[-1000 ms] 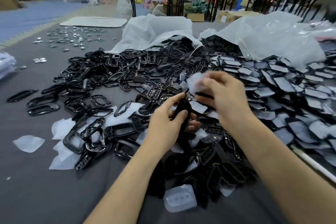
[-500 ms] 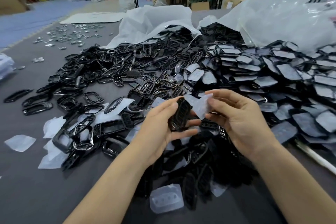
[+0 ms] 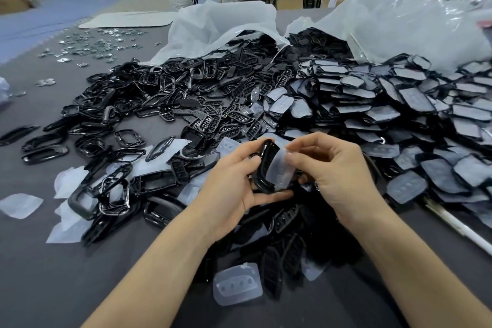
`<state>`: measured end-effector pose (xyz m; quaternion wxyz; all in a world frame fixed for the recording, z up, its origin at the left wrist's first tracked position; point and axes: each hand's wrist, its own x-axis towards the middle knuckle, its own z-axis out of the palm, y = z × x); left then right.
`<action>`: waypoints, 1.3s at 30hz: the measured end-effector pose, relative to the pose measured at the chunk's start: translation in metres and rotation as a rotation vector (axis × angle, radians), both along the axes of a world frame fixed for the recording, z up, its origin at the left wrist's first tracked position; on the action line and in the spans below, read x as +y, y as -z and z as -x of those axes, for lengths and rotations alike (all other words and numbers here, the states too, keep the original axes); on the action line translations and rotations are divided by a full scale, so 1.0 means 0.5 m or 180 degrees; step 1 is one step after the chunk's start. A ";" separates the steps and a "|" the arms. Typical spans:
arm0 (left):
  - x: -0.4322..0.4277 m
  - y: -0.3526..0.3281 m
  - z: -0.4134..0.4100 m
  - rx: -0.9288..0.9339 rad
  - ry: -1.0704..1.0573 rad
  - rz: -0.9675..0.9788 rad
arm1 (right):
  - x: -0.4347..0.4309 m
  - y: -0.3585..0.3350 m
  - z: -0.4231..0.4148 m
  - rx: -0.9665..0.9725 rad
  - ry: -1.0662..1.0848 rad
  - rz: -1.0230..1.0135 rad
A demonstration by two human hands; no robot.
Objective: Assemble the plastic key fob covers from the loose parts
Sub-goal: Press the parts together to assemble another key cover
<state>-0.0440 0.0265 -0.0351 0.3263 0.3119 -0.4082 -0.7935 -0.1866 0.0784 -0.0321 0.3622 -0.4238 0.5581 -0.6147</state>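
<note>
Head view, looking down on a grey cloth-covered table (image 3: 48, 279).

- A black oval plastic fob shell with button slots (image 3: 262, 170) is held just above the near middle of the table. It is gripped by the left hand (image 3: 229, 192), with the thumb curled along its lower edge and the fingers wrapped over its top.
- A translucent soft plastic button pad (image 3: 282, 168) is pinched between thumb and forefinger of the right hand (image 3: 340, 176) and laid against the shell's face. Whether it is seated cannot be told. The other right fingers are loosely curled.
- A heap of black slotted inserts (image 3: 213, 117) is spread beyond the hands.
- Glossy black ring-shaped frames (image 3: 111, 114) are scattered to the left, some lying on thin white sheets.
- A large pile of black pieces faced with translucent pads (image 3: 394, 114) is stacked in overlapping rows to the right.
- A crumpled white plastic bag (image 3: 218, 26) and a crumpled clear plastic bag (image 3: 415, 16) lie behind the heaps, with parts spilling from their mouths.
- One loose translucent pad with oval dimples (image 3: 237, 286) lies on the cloth between the forearms.
- Small silvery metal pieces (image 3: 90, 45) are scattered at the far left.
</note>
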 end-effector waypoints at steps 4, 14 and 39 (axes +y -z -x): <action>0.003 0.009 0.006 0.0049 0.0000 -0.0035 | -0.003 0.005 -0.003 0.0082 0.0007 -0.0071; 0.007 0.004 0.006 0.0022 0.0014 0.0002 | 0.000 -0.001 -0.001 -0.0059 0.0026 0.0039; 0.016 0.004 0.019 0.0120 0.0105 0.0025 | -0.006 0.012 -0.016 0.0430 0.0307 0.0108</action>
